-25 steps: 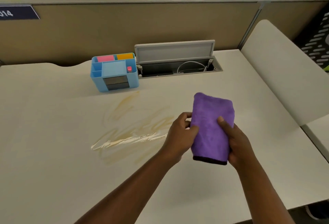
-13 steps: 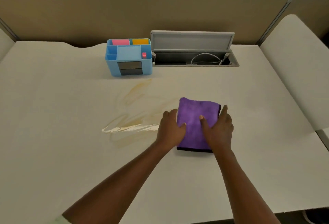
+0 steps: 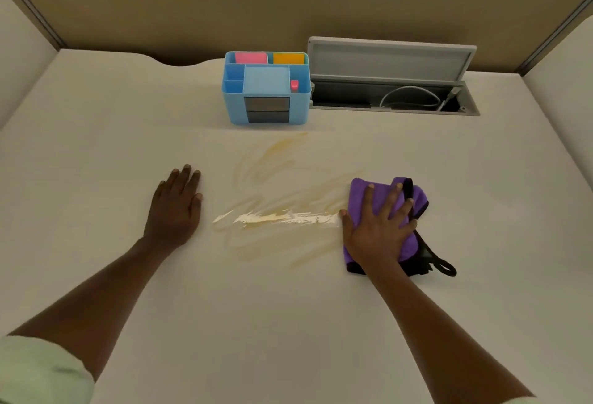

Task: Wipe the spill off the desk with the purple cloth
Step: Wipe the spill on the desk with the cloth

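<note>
A folded purple cloth (image 3: 417,198) with black trim and a black loop lies on the pale desk (image 3: 96,153), right of centre. My right hand (image 3: 378,227) presses flat on top of it, fingers spread. A yellowish, smeared spill (image 3: 282,217) with a shiny wet streak covers the desk's middle, its right end touching the cloth. My left hand (image 3: 178,208) rests palm down on the bare desk, just left of the spill, holding nothing.
A blue desk organiser (image 3: 266,89) with pink and orange notes stands behind the spill. To its right is an open cable hatch (image 3: 391,95) with a raised lid. A tan partition wall (image 3: 288,2) closes off the back.
My left hand has let go of the cloth and moved left across the spill to lie flat on the desk. The right hand stays on the cloth, now spread over it.
</note>
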`<state>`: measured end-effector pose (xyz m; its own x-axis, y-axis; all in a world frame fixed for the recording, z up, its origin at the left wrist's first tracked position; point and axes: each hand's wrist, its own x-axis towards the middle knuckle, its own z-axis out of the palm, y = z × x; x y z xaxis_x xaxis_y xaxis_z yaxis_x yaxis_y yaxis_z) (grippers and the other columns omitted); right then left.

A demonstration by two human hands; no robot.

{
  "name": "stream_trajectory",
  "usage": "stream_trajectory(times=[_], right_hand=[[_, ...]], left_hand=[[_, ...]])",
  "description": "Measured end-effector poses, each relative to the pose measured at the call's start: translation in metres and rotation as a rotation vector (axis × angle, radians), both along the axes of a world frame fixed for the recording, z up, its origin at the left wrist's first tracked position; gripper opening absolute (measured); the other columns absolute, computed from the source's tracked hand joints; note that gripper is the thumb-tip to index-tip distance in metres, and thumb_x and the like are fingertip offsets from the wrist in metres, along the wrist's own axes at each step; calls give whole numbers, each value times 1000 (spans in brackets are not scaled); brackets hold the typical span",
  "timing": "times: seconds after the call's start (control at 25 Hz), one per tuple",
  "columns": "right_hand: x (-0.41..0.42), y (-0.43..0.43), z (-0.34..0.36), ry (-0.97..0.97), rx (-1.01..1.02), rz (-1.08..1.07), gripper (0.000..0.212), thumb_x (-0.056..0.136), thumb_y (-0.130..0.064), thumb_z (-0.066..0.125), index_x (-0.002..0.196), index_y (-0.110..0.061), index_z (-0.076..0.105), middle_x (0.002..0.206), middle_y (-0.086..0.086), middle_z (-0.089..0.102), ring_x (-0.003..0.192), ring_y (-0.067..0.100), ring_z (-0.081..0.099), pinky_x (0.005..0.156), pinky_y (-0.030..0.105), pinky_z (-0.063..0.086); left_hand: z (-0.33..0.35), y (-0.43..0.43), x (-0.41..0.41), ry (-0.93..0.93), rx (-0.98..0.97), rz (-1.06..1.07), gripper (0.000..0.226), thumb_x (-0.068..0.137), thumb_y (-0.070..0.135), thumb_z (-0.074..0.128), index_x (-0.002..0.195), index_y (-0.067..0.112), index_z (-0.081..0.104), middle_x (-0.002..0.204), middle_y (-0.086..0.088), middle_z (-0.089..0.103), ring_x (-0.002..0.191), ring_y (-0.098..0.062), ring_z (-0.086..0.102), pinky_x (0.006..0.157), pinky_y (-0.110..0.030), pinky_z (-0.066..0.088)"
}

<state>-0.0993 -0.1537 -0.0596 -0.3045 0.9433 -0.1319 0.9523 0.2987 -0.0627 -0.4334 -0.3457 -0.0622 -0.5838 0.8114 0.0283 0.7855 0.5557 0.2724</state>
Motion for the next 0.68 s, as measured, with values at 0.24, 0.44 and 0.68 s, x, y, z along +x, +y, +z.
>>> stream_trajectory(times=[0.24,0.44,0.68], right_hand=[[-25,13,1,83,58,-15,63,105,-48,35,162,-24,24,171,21,1,150,54,18,114,65,26],[-13,-64,-3,150,130,381,58,102,-47,40,158,-32,36,171,11,18,151,45,29,105,54,36],[0,25,7,106,110,91,57,104,-48,29,159,-32,35,172,11,15,151,46,25,110,60,35]], left_hand=[[-10,-1,-5,-32,13,-12,60,100,32,27,156,13,33,167,-11,27,155,-33,22,125,-49,16],[-13,-5,-6,-57,55,-19,61,99,31,25,157,14,31,168,-9,23,157,-30,19,127,-46,12],[-18,-5,-7,-51,82,-21,61,99,31,26,158,14,30,169,-8,23,157,-29,17,128,-47,13]])
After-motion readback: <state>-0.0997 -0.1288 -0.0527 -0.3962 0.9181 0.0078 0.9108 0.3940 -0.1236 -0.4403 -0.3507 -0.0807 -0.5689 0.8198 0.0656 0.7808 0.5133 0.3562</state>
